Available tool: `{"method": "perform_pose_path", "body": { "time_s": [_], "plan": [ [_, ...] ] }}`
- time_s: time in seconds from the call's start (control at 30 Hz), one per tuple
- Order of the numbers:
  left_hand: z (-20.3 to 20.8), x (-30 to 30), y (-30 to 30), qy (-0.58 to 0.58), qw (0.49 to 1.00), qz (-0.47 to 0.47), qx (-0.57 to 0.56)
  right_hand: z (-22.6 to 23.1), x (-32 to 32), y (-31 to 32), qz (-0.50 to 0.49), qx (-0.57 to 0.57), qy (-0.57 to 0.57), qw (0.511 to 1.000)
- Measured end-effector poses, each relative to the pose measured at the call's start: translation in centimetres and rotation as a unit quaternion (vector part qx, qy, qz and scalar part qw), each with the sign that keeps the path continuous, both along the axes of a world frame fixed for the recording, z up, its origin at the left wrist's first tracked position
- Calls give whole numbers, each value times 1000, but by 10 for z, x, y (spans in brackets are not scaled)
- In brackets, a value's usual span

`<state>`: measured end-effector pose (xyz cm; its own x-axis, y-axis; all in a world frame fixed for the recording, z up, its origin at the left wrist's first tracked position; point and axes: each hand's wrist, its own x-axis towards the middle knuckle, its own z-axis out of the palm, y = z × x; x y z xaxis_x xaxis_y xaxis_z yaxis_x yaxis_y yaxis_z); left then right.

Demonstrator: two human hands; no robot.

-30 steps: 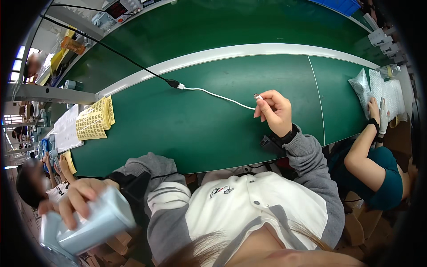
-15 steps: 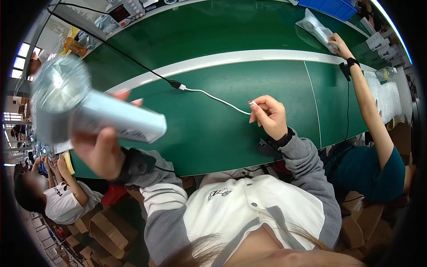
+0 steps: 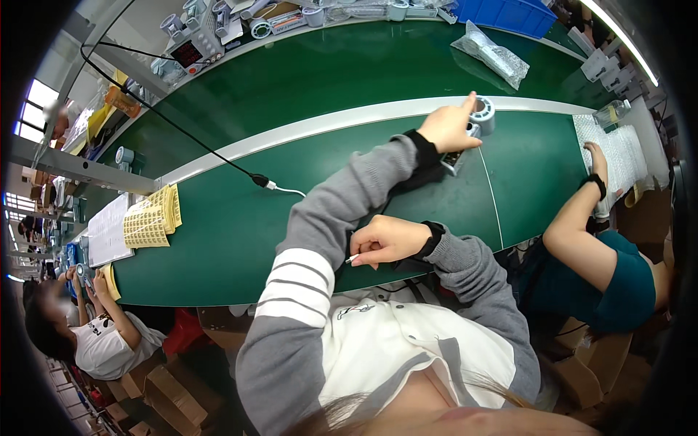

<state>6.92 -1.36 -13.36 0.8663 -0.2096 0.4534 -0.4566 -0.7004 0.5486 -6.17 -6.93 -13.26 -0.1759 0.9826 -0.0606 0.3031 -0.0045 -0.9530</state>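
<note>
My left arm reaches across to the right, and my left hand (image 3: 449, 129) grips a light blue-grey handheld fan (image 3: 483, 116) by its middle. The fan's round, ring-shaped head shows beyond my fingers, close to the white strip along the table. Part of its handle (image 3: 452, 163) shows below the hand; the rest is covered. Nearer my body, my right hand (image 3: 389, 240) pinches the small plug (image 3: 352, 259) of a white cable. That cable's other end (image 3: 289, 190) joins a black cable (image 3: 259, 179) at the left; my left sleeve hides its middle stretch.
A clear-bagged item (image 3: 494, 56) lies beyond the strip, near a blue bin (image 3: 505, 14). Yellow label sheets (image 3: 151, 219) and white paper (image 3: 109, 229) lie at the left. Bubble wrap (image 3: 618, 163) is by a co-worker's hand (image 3: 596, 158) at the right. Another person sits far left.
My left hand has carried the fan from the left across to the right. My right hand has drawn nearer my body with the plug. The right co-worker's hand has left the bagged item.
</note>
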Motion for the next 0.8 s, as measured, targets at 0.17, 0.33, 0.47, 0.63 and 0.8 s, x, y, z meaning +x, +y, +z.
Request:
{"method": "perform_pose_path", "body": {
  "time_s": [0.17, 0.33, 0.47, 0.63, 0.8],
  "plan": [
    [-10, 43, -55, 62, 993, 9, 104, -16, 5, 3, 14, -44, -14, 999],
    [-29, 43, -50, 84, 993, 20, 81, -24, 7, 11, -17, 16, 7, 1000],
    [-16, 34, -16, 139, 989, -1, 44, -17, 15, 14, -10, 12, -10, 1000],
    [-4, -27, 72, 72, 993, -89, 0, -7, 10, 13, -56, 40, 63, 996],
    [14, -98, 132, 141, 988, -59, -34, -36, 7, 10, -171, 113, 258, 944]
  ]
}}
